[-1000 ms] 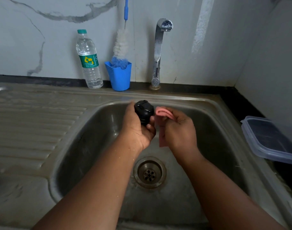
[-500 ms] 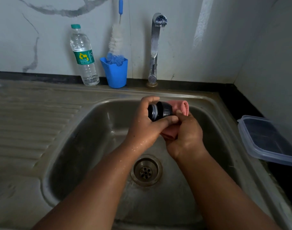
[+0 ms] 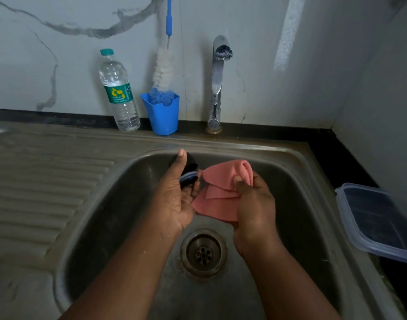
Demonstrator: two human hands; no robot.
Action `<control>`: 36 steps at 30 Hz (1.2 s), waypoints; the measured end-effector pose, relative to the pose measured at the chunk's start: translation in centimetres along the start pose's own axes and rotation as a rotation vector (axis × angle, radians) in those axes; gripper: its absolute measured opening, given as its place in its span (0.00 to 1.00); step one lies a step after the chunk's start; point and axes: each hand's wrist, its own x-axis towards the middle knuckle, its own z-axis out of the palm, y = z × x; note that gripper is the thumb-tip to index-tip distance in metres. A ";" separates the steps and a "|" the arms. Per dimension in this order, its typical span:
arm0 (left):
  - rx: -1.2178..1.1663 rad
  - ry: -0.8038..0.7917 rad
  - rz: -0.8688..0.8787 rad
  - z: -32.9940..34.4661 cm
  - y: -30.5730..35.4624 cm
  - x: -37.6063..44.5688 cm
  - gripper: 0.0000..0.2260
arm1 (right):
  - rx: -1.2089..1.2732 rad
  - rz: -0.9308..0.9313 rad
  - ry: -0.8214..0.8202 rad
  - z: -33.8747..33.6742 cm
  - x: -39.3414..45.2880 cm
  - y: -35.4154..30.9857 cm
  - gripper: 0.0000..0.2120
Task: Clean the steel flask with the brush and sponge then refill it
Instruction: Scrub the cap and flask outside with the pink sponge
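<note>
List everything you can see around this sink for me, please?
Black round flask cap: one, black, in the left hand.
Pink folded cloth: one, pink, in the right hand.
Long bottle brush: one, white and blue, standing in the cup.
Blue plastic cup: one, by the wall.
Clear water bottle: one, left of the cup.
Steel tap: one, behind the basin.
Steel sink: one, grey.
Clear plastic box: one, far right.
Left hand: grip on cap.
Right hand: grip on cloth.
</note>
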 end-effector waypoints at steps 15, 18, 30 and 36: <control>-0.057 -0.087 -0.058 0.1 -0.2 0.3 0.21 | -0.680 -0.382 -0.313 0.2 -1.4 1.8 0.20; -0.087 -0.045 -0.021 0.2 0.2 0.5 0.30 | -0.784 -0.365 -0.358 0.2 -1.7 1.5 0.24; 0.564 0.001 0.659 -2.1 2.3 -2.2 0.25 | -0.711 -0.563 -0.260 0.1 -1.6 1.9 0.21; 0.896 0.161 0.799 -8.9 8.0 -6.4 0.30 | -0.671 -0.604 -0.277 0.0 -1.0 2.7 0.21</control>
